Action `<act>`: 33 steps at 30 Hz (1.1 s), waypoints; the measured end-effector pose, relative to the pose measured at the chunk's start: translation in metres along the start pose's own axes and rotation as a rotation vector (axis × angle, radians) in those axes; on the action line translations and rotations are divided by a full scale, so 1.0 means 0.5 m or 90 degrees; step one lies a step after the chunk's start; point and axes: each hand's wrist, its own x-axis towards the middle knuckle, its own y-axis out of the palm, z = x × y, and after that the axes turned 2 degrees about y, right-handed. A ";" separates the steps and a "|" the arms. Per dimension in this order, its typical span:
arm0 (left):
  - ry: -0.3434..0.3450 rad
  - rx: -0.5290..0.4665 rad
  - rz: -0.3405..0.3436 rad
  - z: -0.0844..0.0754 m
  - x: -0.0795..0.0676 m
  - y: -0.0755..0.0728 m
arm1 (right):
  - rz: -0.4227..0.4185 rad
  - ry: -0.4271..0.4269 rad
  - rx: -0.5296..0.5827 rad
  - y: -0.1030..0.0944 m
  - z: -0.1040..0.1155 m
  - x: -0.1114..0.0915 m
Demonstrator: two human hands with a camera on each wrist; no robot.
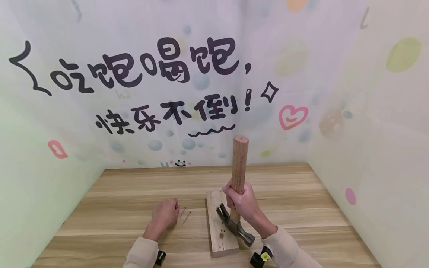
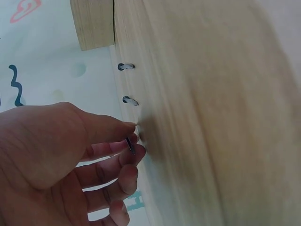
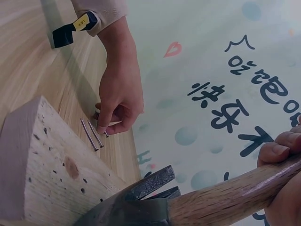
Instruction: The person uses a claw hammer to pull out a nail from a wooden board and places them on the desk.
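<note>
My right hand [image 1: 246, 203] grips the wooden handle of a claw hammer [image 1: 239, 160]. The handle points upward, and the steel head hangs low over the right side of a wooden block [image 1: 214, 236]. Small dark holes and a brown knot mark the top of this block. Left of it, my left hand [image 1: 164, 214] is down at the tabletop. In the left wrist view, thumb and fingertips pinch a thin nail [image 2: 130, 146], its ends partly hidden. Two more loose nails [image 3: 89, 135] lie right beside that hand.
The wood-grain table [image 1: 134, 186] runs back to a white wall [image 1: 161, 152] with black lettering and coloured dots. Side walls enclose it left and right. A black strap device [image 1: 259, 258] sits at the right wrist, and another [image 1: 161, 257] at the left.
</note>
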 end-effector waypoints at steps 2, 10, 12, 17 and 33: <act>-0.004 0.002 0.000 0.000 0.001 0.001 | 0.001 0.002 -0.006 -0.001 -0.002 -0.001; -0.015 -0.002 0.011 0.001 0.003 0.000 | 0.001 0.006 -0.013 0.001 -0.003 -0.005; -0.015 -0.001 0.013 0.002 0.003 0.000 | 0.005 -0.001 -0.011 0.001 -0.001 -0.005; -0.009 0.000 0.010 0.005 0.003 0.001 | 0.006 -0.004 -0.012 0.000 0.002 -0.007; -0.002 -0.056 -0.027 -0.083 0.054 0.011 | 0.018 -0.013 0.004 -0.005 0.003 -0.007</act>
